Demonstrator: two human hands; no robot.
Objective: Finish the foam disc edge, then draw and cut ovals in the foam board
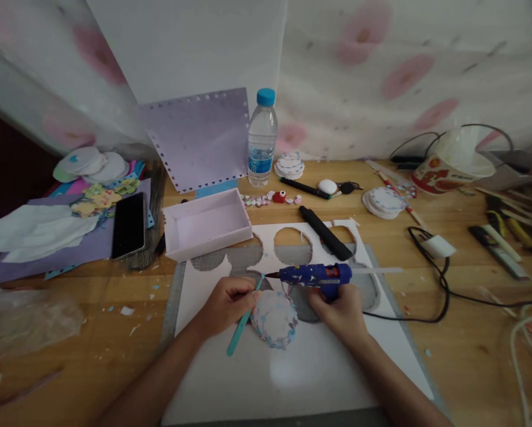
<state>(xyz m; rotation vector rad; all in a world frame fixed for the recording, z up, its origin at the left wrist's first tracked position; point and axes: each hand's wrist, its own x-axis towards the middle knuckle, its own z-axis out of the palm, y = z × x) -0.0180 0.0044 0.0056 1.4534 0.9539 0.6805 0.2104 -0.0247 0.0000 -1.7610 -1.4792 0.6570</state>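
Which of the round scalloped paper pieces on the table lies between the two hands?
The single round piece on the white sheet, between the left hand and right hand. The others are stacks farther back: beside the bottle and at right.

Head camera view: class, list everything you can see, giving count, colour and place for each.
glue gun: one, blue, over the white sheet
teal stick: one, teal, beside the disc
scalloped disc: one, white, blue-edged, between the hands
white sheet: one, round cut-outs, centre
tray: one, pale pink, left of centre
water bottle: one, clear, blue cap, back
phone: one, black, left
left hand: holds the teal stick
right hand: grips the glue gun
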